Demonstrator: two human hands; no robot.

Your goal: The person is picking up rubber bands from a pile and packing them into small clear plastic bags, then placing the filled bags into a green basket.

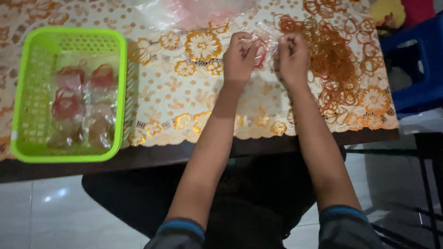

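Head view, both hands, left (238, 57), right (292, 56), pinching one red rubber band (262, 51) in clear wrap

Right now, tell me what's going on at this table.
A person sits at a table with a floral cloth. The left hand and right hand together hold a small clear bag with red bands in it. A loose pile of orange rubber bands lies just right of the right hand. A green basket to the left holds several filled bags.
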